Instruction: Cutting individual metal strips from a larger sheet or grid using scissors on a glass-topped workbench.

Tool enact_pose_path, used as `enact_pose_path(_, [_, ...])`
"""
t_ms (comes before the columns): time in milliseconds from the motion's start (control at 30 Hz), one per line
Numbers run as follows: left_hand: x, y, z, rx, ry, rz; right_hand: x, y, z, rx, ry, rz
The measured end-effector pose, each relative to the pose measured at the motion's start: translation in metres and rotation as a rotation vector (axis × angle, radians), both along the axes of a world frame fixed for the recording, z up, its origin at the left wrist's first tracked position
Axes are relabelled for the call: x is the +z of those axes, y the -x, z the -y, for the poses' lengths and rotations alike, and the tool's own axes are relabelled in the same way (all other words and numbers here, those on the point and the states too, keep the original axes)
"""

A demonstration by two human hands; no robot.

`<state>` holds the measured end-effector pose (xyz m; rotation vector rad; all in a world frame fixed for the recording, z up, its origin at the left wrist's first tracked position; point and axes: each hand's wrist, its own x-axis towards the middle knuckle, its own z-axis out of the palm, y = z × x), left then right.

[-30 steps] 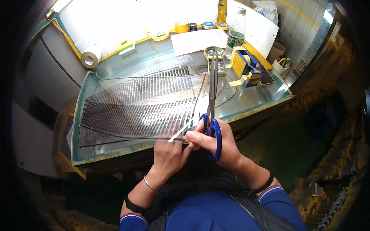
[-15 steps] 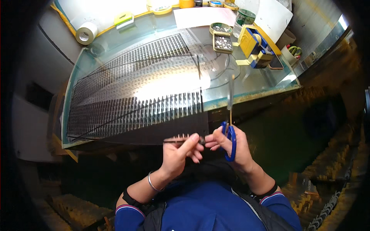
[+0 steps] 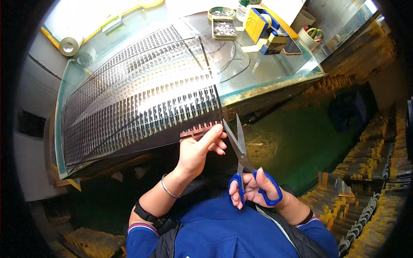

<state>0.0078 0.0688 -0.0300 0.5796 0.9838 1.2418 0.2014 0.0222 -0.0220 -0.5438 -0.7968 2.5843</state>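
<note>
Between thumb and fingers, my left hand (image 3: pixel 194 148) pinches a small clear film strip (image 3: pixel 187 134) printed with dark marks. The strip lies over or against the near right corner of a large printed film sheet (image 3: pixel 129 124) on the glass-topped table; I cannot tell whether they are joined. My right hand (image 3: pixel 254 193) has its thumb and fingers in the blue handles of a pair of scissors (image 3: pixel 242 158). The scissor blades are spread and point away from me, with the left tip close to my left fingertips and the sheet's corner.
The glass table (image 3: pixel 275 81) carries two tins of small bits (image 3: pixel 224 29), a blue and yellow tape dispenser (image 3: pixel 275 41) and a phone (image 3: pixel 292 47). Further off are a cup with coloured handles (image 3: pixel 309 39) and a tape roll (image 3: pixel 69 46). Chain-like links (image 3: pixel 361 219) run at lower right.
My left hand has raised the strip to the sheet's corner. My right hand has moved down, and the scissors have gone from upright to leaning left with blades spread. The whole view has shifted.
</note>
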Motion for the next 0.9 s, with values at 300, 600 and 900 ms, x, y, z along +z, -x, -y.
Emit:
enact_pose_path(300, [0.014, 0.001, 0.013, 0.146, -0.102, -0.095, 0.008, -0.003, -0.009, -0.136, -0.125, 0.063])
enact_pose_path(600, [0.008, 0.009, 0.025, 0.118, 0.029, -0.003, 0.011, 0.022, -0.022, -0.316, -0.249, 0.346])
enact_pose_path(900, [0.016, 0.022, 0.022, 0.293, 0.03, 0.078, 0.006, 0.033, -0.028, -0.377, -0.305, 0.485])
